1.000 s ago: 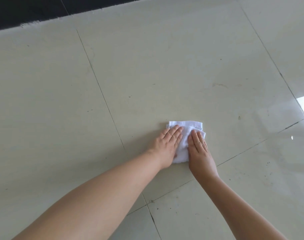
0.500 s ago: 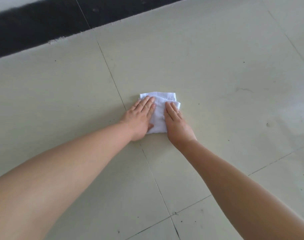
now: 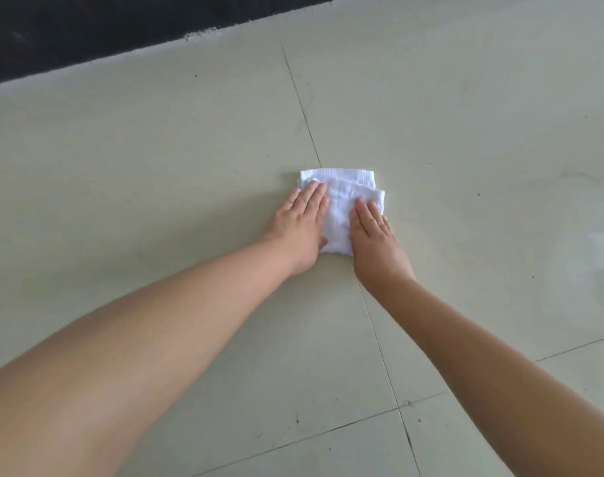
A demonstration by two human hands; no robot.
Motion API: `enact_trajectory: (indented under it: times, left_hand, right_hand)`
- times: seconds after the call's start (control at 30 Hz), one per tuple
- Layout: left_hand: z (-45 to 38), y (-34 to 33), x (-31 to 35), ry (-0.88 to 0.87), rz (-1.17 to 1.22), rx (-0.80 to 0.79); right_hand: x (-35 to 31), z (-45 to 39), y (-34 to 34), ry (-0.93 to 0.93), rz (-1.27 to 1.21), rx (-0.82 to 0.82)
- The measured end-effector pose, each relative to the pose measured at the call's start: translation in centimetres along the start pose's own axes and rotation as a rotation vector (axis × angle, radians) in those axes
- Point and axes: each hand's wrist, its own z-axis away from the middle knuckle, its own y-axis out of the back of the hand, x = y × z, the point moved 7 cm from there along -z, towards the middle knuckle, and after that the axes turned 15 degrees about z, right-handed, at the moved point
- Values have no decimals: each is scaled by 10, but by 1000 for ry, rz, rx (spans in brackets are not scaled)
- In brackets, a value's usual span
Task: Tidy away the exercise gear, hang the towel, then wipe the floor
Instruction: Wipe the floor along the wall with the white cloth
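so the folded white cloth (image 3: 342, 204) is lying flat on the tiled floor (image 3: 156, 160), right over a grout line (image 3: 302, 108), not far from the dark strip along the wall (image 3: 87, 32). left hand (image 3: 299, 228) and right hand (image 3: 373, 235) both press down on it with fingers straight and flat, nothing pinched or gripped. it looks soft, light and floppy, so I'd guess it bunches easily; flat palms spread over the near half seem the best hold, with even weight so the layers don't slide apart
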Motion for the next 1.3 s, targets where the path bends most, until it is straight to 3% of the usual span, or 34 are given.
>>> enact_trajectory:
  times: [0.23, 0.53, 0.9, 1.3]
  left_hand:
    - [-54, 41, -39, 59, 30, 51]
    - [-102, 74, -107, 155, 56, 94]
    - [-93, 74, -110, 154, 11, 48]
    - [-42, 50, -125, 125, -71, -30]
  right_hand:
    - [8, -76, 42, -62, 71, -81]
    - [-4, -182, 78, -72, 41, 55]
    - [-22, -170, 80, 1, -64, 96]
    - [-64, -116, 59, 72, -122, 37]
